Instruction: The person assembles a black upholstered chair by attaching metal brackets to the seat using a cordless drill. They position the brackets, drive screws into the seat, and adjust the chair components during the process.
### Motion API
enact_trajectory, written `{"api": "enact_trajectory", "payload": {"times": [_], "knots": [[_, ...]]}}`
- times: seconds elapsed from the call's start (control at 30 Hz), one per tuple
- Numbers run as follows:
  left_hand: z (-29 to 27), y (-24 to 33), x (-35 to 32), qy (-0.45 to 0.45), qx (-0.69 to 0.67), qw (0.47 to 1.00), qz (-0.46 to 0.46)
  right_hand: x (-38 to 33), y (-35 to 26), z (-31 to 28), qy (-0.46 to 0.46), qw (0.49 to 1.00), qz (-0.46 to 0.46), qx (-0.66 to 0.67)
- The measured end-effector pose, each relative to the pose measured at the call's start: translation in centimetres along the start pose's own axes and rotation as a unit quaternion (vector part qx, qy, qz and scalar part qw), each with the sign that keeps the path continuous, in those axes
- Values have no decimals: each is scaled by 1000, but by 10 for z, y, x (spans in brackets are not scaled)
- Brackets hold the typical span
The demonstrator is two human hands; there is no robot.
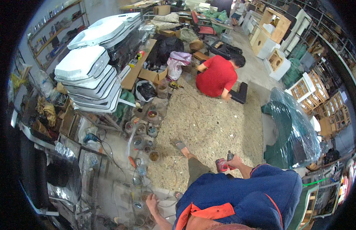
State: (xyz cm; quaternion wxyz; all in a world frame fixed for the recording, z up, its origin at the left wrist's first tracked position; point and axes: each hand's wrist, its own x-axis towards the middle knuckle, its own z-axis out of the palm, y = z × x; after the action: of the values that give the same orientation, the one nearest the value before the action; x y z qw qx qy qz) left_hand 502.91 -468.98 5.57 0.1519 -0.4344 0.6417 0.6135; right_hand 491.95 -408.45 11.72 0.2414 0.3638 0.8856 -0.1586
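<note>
Drill in one hand, low centre of frame.
Right hand [234, 161] clamped on the red drill [222, 165]; left hand [152, 201], fingers apart, near floor cables [109, 155] — better to brace the work.

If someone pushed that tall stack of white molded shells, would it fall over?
Possibly. The stack of white molded shells is piled high and sits crooked, so a shove might slide the top ones off. They look like thin, hollow plastic, so probably light for their size and fairly stiff. Their smooth surfaces may be slippery.
</note>
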Motion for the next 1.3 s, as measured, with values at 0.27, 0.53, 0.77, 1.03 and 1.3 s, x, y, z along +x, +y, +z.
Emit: {"api": "enact_trajectory", "payload": {"times": [0.27,0.53,0.77,1.03,1.3], "knots": [[160,137,108,-14,44,996,-75,145,-167,-41,-58,997,-41,-43],[225,124,225,-219,83,964,-126,239,-210,-39,-69,998,-4,7],[276,175,305,-104,362,921,95,277,-205,5,-77,997,13,-6],[429,290,524,-164,406,886,151,277,-168,42,-121,983,75,114],[600,376,695,-212,515,817,148,250,-75,73,-180,914,186,311]]}}
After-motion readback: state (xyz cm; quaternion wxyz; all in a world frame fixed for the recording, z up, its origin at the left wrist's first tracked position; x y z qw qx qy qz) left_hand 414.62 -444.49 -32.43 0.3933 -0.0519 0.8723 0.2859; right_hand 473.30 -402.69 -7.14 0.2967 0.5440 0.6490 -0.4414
